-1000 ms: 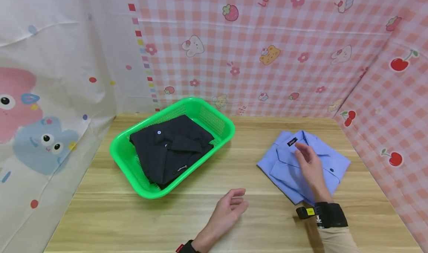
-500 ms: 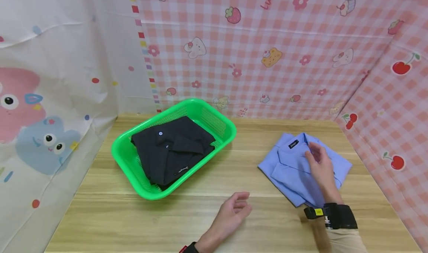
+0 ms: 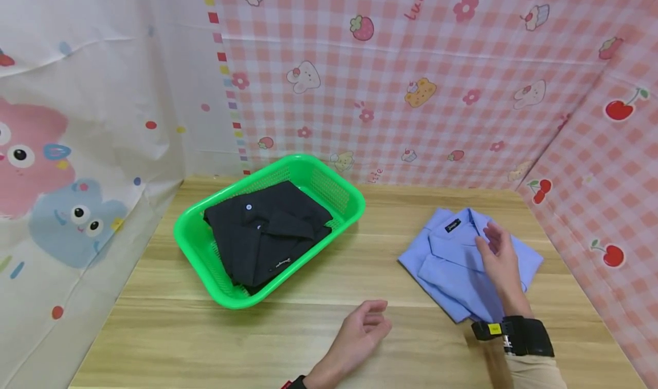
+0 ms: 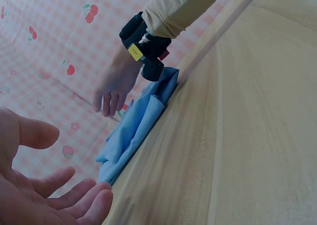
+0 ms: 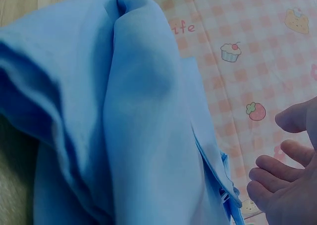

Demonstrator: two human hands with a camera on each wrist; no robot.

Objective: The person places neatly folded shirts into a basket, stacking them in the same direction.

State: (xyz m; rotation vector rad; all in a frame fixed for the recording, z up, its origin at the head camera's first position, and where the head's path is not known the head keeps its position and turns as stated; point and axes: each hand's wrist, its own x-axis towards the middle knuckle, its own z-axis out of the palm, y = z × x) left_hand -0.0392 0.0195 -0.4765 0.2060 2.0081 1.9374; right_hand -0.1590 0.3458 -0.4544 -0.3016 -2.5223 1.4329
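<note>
A folded light blue shirt (image 3: 452, 263) with a black neck label lies on the right of the table. Over its right part hovers my right hand (image 3: 501, 266), fingers loosely bent and holding nothing. The right wrist view shows that hand (image 5: 290, 170) apart from the blue cloth (image 5: 143, 111). My left hand (image 3: 357, 335) is above the table's front middle, relaxed, with nothing in it; its palm and fingers (image 4: 74, 195) show in the left wrist view. A folded black shirt (image 3: 267, 229) with white buttons lies inside a green plastic basket (image 3: 192, 263) on the left.
The wood-grain table (image 3: 205, 343) is bounded at the back by a pink checked cloth wall (image 3: 385, 52). A similar checked wall (image 3: 627, 177) stands at the right, and a white cartoon-print sheet (image 3: 118, 120) hangs at the left. The basket stands near the back left corner.
My right hand has drifted right across the blue shirt, away from its collar label. The left hand has moved slightly right and nearer the front edge. Both shirts and the basket stay put.
</note>
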